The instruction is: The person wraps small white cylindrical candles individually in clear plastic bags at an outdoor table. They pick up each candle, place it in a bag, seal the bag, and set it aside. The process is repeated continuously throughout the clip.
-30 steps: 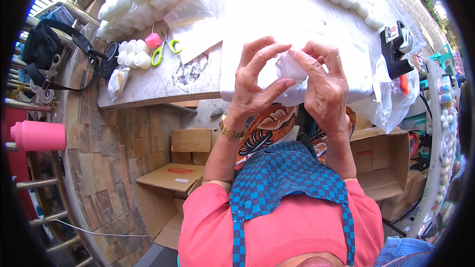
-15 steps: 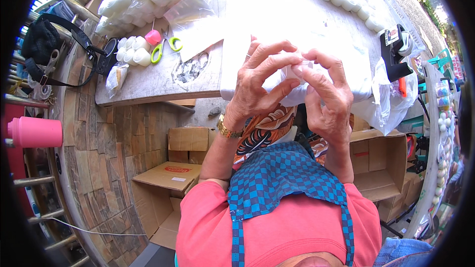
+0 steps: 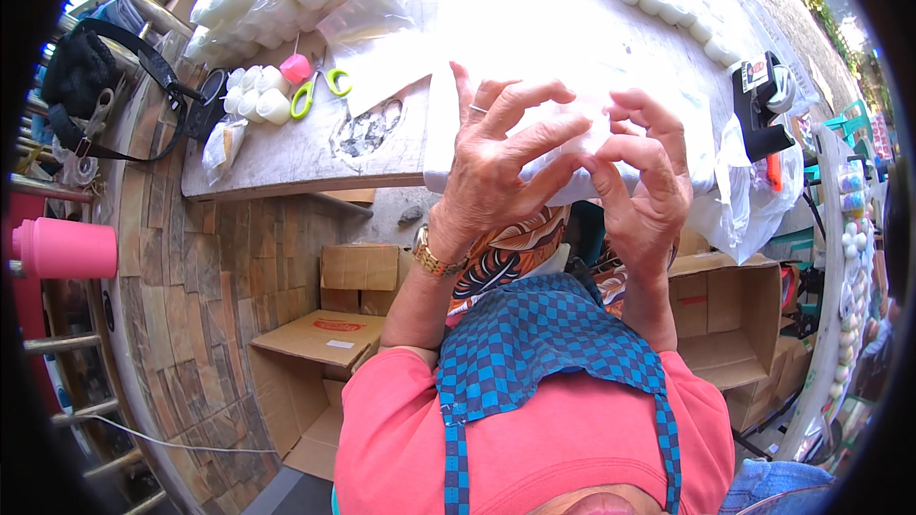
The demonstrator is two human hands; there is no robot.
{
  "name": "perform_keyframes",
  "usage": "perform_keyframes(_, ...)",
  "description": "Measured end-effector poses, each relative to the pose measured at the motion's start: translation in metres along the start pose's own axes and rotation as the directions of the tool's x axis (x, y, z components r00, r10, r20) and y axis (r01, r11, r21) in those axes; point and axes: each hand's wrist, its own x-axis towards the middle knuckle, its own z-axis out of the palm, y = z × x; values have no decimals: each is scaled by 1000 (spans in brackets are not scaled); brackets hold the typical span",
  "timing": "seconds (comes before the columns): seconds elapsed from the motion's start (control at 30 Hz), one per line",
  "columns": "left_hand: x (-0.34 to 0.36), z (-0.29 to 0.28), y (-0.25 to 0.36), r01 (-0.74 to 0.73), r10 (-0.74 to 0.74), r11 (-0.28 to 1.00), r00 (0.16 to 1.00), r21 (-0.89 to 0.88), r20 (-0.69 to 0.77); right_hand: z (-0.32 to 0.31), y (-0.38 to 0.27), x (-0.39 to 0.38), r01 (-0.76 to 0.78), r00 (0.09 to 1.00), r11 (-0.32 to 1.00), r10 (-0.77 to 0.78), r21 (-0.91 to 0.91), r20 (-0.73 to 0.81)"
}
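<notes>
My left hand (image 3: 506, 148), with a ring and a gold watch (image 3: 434, 253), is raised over the near edge of the table, fingers curved inward. My right hand (image 3: 649, 167) faces it, its thumb and fingers bent together. Between the fingertips of both hands shows a whitish, translucent piece (image 3: 593, 136), washed out by glare against the white sheet (image 3: 534, 29) behind; its kind I cannot make out. Scissors with lime-green handles (image 3: 302, 101) lie left of my hands, beside a small pink item with a string (image 3: 296, 68) and several short white cylinders (image 3: 272, 107).
Bagged white cylinders (image 3: 277, 0) are heaped at the far left; a row of them (image 3: 654, 2) lines the far right. A black holder (image 3: 763, 105) and a white plastic bag (image 3: 739, 191) are at the right edge. Cardboard boxes (image 3: 320, 339) stand below the table.
My hands' fingertips have come slightly lower and turned, with the left index finger lifting and the right fingers curling more. The whitish piece shows more between them. Everything on the table stays put.
</notes>
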Motion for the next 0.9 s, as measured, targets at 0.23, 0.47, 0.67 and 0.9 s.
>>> perform_keyframes(0.23,3,0,10,-8,8,999,1000,31,-23,-2,-3,6,-29,1000,1000,29,7,-3)
perform_keyframes(0.47,10,0,18,6,-5,997,1000,78,-25,-2,2,9,-65,997,984,73,167,-40)
perform_keyframes(0.67,11,5,19,-6,7,999,999,36,-33,-17,25,33,-344,938,936,346,75,-7)
perform_keyframes(0.9,15,5,24,-15,13,999,998,44,58,-24,49,45,-648,762,691,580,321,288)
